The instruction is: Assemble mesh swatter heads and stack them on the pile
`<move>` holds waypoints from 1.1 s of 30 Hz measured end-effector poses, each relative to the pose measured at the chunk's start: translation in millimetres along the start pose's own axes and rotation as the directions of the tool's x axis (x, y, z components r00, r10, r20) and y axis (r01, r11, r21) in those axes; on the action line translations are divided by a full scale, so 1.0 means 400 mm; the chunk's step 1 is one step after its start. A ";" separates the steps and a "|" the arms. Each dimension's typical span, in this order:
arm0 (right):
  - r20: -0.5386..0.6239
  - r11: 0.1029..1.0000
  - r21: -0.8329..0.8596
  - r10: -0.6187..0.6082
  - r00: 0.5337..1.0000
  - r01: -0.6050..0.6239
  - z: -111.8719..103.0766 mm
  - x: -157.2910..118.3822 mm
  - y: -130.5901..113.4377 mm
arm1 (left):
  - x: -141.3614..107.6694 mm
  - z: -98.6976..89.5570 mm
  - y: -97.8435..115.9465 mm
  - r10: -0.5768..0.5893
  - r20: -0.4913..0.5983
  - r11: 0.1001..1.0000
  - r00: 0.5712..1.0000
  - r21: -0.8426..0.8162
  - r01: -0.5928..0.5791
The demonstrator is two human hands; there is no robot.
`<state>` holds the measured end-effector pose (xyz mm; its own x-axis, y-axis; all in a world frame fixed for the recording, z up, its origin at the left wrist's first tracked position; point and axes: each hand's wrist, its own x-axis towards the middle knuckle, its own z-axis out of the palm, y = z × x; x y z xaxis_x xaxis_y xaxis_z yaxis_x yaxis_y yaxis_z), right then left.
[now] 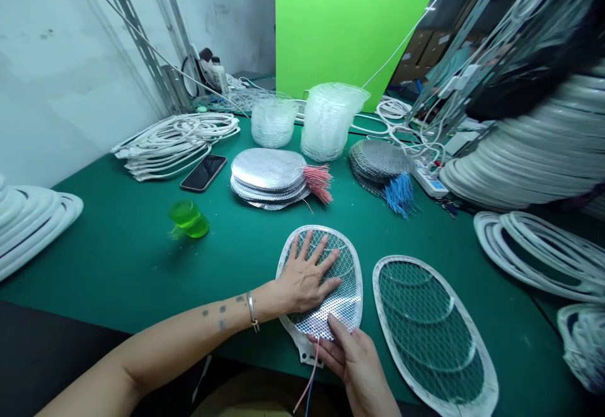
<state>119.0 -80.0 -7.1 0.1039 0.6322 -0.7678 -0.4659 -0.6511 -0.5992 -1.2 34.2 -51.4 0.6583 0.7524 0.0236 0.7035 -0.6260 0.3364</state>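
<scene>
A translucent green cylindrical block sat at left on the green tabletop. The bare left hand, fingers spread flat and gripping nothing, lay on a silver perforated metal sheet inside a white oval plastic frame. The bare right hand pinched the sheet's near edge, beside a thin pink wire. Farther right lay a second white oval frame.

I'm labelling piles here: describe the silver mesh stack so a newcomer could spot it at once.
On the green table, look beyond the spread left hand to the middle. Between the phone and the dark mesh stack sits a pile of bright silver oval mesh sheets. Red wires bunched at its right end set it apart; its dark neighbour has blue wires.
</scene>
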 end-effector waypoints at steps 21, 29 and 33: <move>0.740 -0.355 -0.650 -0.494 0.455 0.672 -0.072 0.071 -0.090 | -0.008 0.002 -0.002 0.034 -0.045 0.994 0.998 0.107 -0.029; 0.818 -0.622 -0.571 -0.376 0.436 0.535 -0.098 0.159 -0.068 | -0.006 -0.003 -0.003 0.045 -0.020 0.993 0.999 0.114 -0.043; 0.805 -0.645 -0.588 -0.412 0.426 0.488 -0.084 0.132 -0.077 | -0.011 -0.005 0.000 0.057 -0.039 0.988 0.998 0.144 -0.051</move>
<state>168.2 -40.5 -37.0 -0.4714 0.8759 0.1029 0.8680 0.4814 -0.1219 -4.6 31.4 -49.7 0.6866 0.7227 0.0797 0.7001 -0.6867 0.1957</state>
